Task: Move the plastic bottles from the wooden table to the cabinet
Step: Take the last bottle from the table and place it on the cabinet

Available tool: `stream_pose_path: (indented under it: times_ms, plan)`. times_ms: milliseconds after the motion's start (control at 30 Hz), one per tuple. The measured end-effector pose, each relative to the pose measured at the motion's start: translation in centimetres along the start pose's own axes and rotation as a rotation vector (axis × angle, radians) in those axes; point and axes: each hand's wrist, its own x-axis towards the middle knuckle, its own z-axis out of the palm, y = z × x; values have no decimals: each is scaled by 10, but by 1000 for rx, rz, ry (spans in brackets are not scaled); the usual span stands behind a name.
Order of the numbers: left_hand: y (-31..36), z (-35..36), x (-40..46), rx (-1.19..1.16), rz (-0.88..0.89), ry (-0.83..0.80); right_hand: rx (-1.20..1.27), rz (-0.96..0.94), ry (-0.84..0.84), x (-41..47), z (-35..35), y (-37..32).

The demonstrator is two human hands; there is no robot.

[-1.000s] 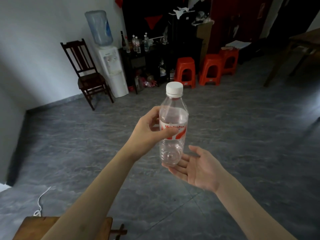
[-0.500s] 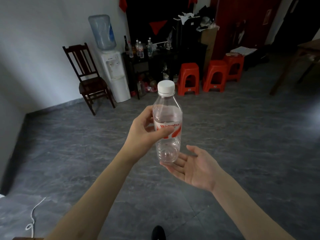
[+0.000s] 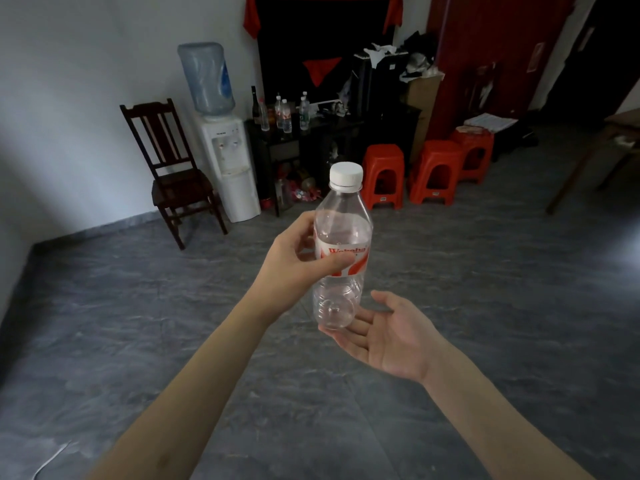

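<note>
While left hand [image 3: 294, 268] grips, bottle [image 3: 341, 251] upright, cap [image 3: 345, 174] up

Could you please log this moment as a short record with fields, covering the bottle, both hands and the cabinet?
held item: clear plastic bottle, white cap on, red and white label, upright
left hand: left hand grips the bottle at the label
right hand: right hand open, palm up, fingers under the bottle's base
cabinet: dark cabinet across the room, beside the water dispenser
already on cabinet: several bottles standing on top
task stage: bottle in transit, not yet placed
</note>
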Motion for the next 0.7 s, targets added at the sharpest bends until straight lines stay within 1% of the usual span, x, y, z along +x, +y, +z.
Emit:
stream_pose_path:
  times_ms: [200, 367, 533, 700]
  plan:
    - [-19, -16, 38, 12, -23, -9, -4, 33, 5, 38, 5, -27]
    - [-36, -22, 81, 4, -27, 2, -1, 49, 6, 70, 2, -64]
    - [-57, -21, 139, -1, -33, 13, 7, 60, 2, 107, -5, -114]
    - [-71, -13, 210, 20, -9, 57, -5, 72, -28, 147, -7, -183]
